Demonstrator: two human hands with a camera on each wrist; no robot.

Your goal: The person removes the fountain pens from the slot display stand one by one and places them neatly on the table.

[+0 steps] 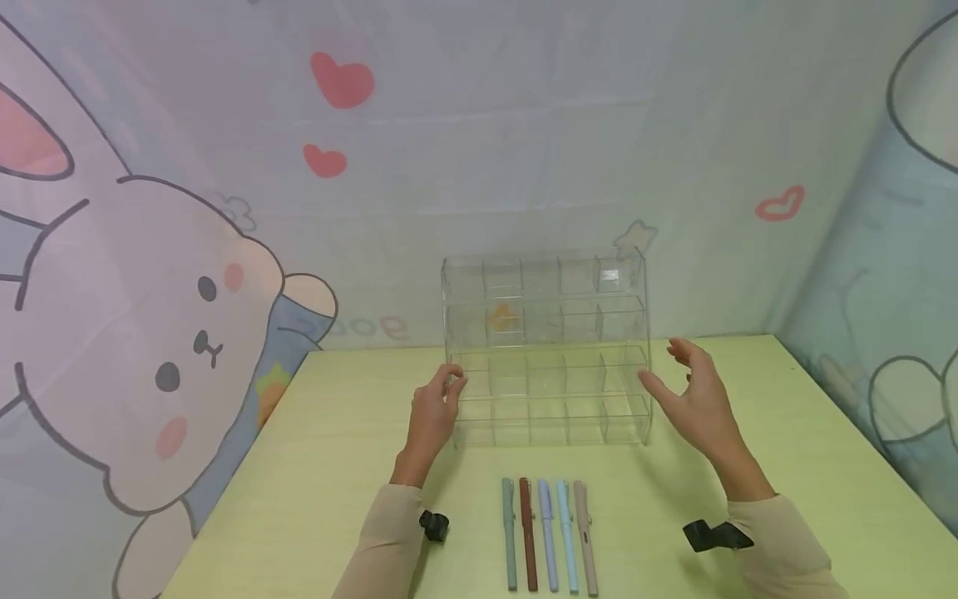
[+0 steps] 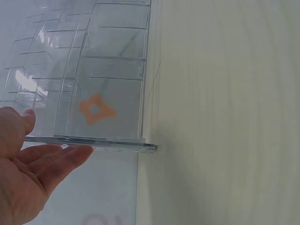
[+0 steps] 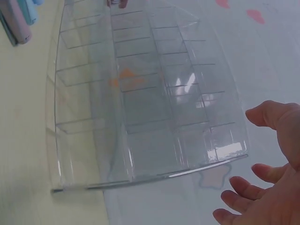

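Observation:
A clear plastic display rack (image 1: 548, 374) with stepped, divided compartments stands upright on the table. My left hand (image 1: 436, 405) pinches its left side panel; in the left wrist view the thumb lies on the inner side of the panel and the fingers (image 2: 63, 166) on the outer side. By the right side of the rack, my right hand (image 1: 696, 399) holds nothing, its thumb and fingers spread apart. The right wrist view shows a gap between that hand (image 3: 267, 178) and the rack's side panel (image 3: 154, 178).
In front of the rack several capped pens lie side by side: green (image 1: 510, 532), dark red (image 1: 528, 532), lavender (image 1: 548, 532), light blue (image 1: 567, 532) and taupe (image 1: 586, 537). A printed cloth backdrop (image 1: 539, 166) hangs behind the pale yellow table (image 1: 337, 466).

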